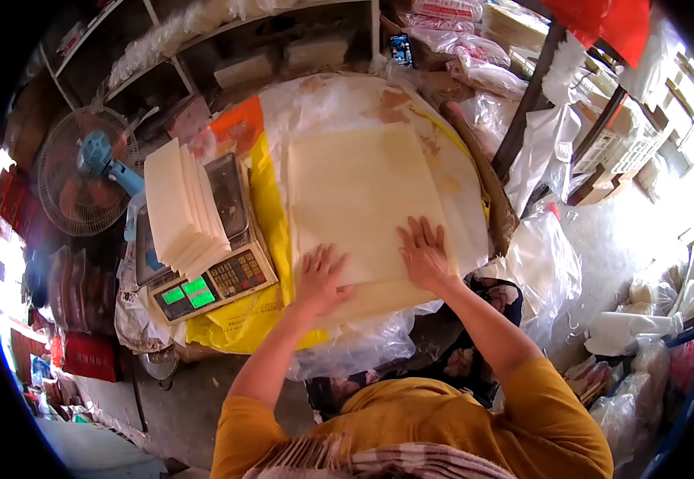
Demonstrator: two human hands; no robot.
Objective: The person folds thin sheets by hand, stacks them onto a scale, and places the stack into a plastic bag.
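Note:
A large pale cream sheet or stack of sheets lies flat on the covered work surface in front of me. On its lower left part rests my left hand, palm down with fingers spread. My right hand lies flat near its right edge, fingers apart. Neither hand grips anything. To the left, a fanned stack of cream folded sheets sits on a digital scale with green lit displays.
A fan stands at the left behind the scale. Yellow plastic runs under the sheet's left side. Clear plastic bags hang at the near edge. A phone is at the back. Shelves line the rear.

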